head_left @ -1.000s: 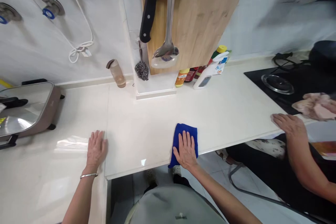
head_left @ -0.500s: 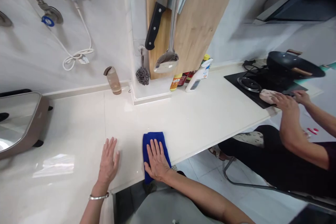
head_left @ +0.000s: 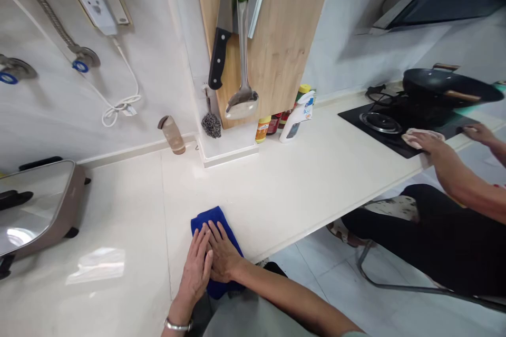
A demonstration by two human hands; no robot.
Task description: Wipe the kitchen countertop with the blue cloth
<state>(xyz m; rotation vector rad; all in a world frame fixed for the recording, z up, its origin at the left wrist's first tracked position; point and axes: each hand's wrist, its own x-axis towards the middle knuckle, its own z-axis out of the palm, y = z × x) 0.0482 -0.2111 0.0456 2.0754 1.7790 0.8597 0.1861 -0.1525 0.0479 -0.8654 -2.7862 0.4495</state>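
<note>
Looks like the wiping's still going, can't tell how much is done or left. The blue cloth is draping over the desk's front edge, the right hand lying flat on it. The left hand, straight-fingered, is leaning against the right. Versus a second ago, the cloth's sitting farther left and the hands are touching.

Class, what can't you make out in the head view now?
Head view:
Blue cloth: middle hidden under the right hand.
Brown pan: left end cut off by the left edge.
Black-handled knife: blade cut off by the top edge.
Orange-labelled bottle: print too small to read.
</note>
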